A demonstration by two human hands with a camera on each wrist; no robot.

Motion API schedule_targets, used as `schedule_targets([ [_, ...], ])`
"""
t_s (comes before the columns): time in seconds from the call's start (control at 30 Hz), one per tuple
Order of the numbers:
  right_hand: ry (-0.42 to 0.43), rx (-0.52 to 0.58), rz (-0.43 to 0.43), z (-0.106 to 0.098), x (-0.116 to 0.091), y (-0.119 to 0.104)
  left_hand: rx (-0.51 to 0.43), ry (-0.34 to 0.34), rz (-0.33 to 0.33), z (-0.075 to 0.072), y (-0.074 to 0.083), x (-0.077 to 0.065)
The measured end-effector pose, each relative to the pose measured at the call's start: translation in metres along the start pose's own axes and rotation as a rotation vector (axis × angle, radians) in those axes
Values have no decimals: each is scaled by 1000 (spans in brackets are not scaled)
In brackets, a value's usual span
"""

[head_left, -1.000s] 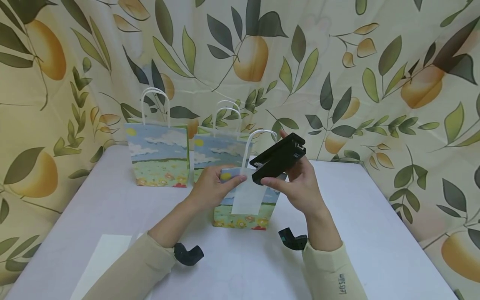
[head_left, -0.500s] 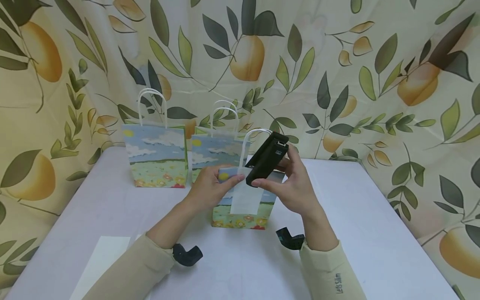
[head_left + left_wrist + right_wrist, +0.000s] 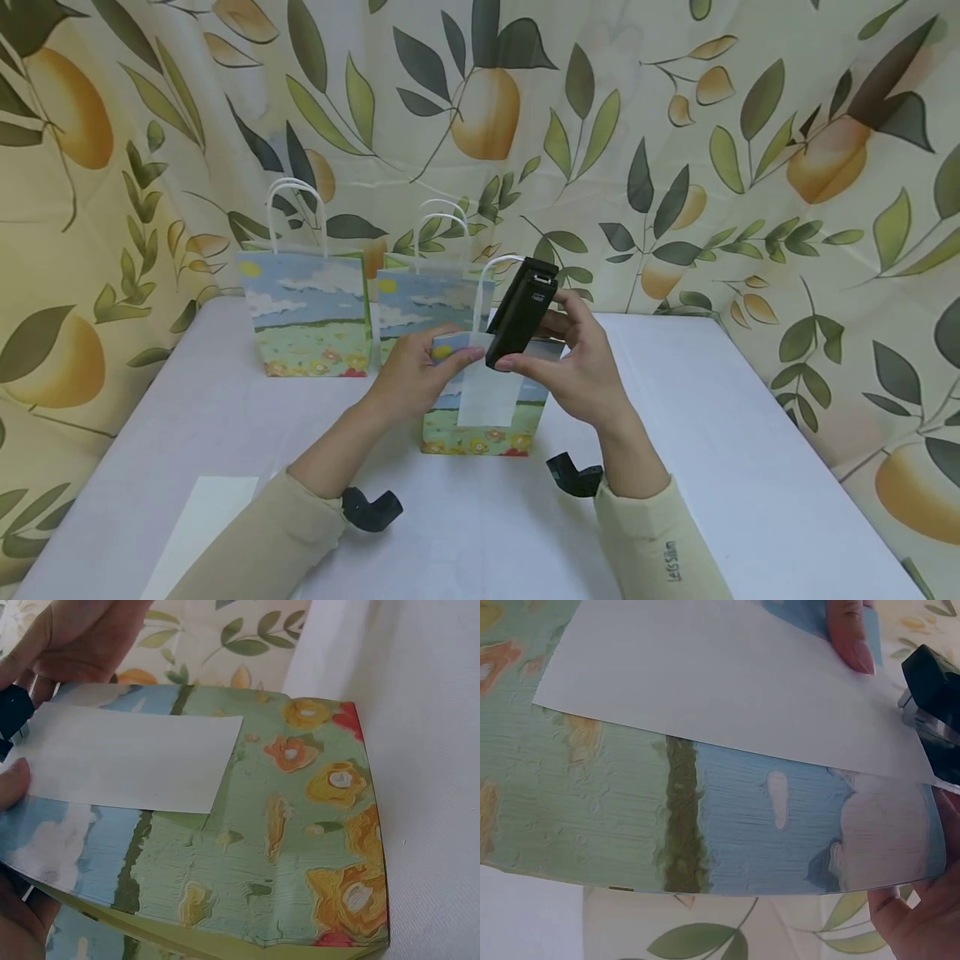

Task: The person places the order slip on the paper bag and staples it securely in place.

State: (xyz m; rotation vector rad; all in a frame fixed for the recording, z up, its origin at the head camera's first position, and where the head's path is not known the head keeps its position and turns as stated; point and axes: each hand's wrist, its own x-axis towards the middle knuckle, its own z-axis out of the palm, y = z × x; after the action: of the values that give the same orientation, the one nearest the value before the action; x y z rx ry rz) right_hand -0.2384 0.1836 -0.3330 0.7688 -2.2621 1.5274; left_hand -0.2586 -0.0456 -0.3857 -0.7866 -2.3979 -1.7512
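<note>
A small paper gift bag with a painted sky and flower meadow stands before me, its white handle rising. A white paper slip lies flat against its front, reaching up to the top rim. My left hand pinches the slip and the bag's rim, thumb in front. My right hand grips a black stapler, tilted over the rim. In the right wrist view the stapler's jaws stand apart at the slip's top end. Fingers behind the bag are partly hidden.
Two similar bags stand behind, one at left and one in the middle, partly covered. More white paper lies at the table's front left, partly under my left sleeve. A fruit-patterned cloth hangs behind the white table.
My right hand has brought the stapler left and down onto the bag's top rim, turning it more upright. The left hand keeps its pinch on the slip and bag.
</note>
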Motion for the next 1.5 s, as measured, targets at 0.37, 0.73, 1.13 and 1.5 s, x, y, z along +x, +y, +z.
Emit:
schedule_targets([
  [0.37, 10, -11, 134, 4, 4, -4, -1, -1, -18, -3, -2, -2],
  [0.73, 42, -20, 149, 10, 2, -3, 24, 7, -31, -2, 0, -3],
  [1.13, 50, -8, 69, 11, 0, 0, -29, -18, -80, -3, 1, -1],
  [1.5, 59, -50, 50, 10, -2, -1, -153, -42, -97, -2, 2, 1],
])
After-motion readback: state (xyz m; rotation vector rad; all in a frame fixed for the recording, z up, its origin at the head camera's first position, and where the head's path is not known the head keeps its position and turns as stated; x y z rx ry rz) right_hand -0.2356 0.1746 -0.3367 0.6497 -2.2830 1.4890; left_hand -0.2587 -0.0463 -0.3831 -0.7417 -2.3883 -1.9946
